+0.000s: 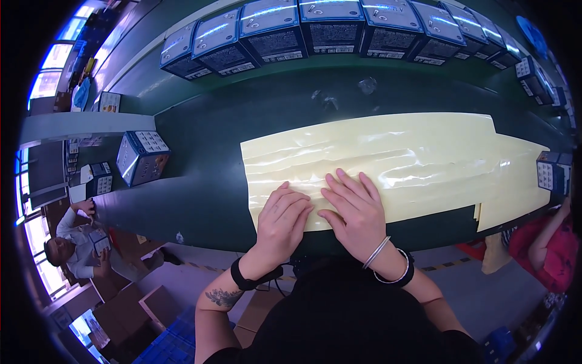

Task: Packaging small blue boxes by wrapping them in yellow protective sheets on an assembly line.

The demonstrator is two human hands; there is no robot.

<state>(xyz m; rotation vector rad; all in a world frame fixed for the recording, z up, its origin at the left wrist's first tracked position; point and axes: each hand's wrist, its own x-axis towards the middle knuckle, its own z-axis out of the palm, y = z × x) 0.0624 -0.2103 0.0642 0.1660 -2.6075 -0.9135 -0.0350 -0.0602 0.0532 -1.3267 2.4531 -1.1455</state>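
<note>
- Bright windows [56, 56] stand beyond the left edge of the dark green desk [206, 139], their glow bluish-violet.
- A pale beam [91, 124] runs to its far left corner.
- Grey floor [464, 288] shows past its near edge, marked with a striped line [451, 265].

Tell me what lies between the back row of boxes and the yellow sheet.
The head view shows dark green tabletop there, with a few small, clear, crumpled scraps lying on it, beyond the yellow sheet.

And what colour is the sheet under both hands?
Pale yellow; the sheet shows best in the head view.
</note>
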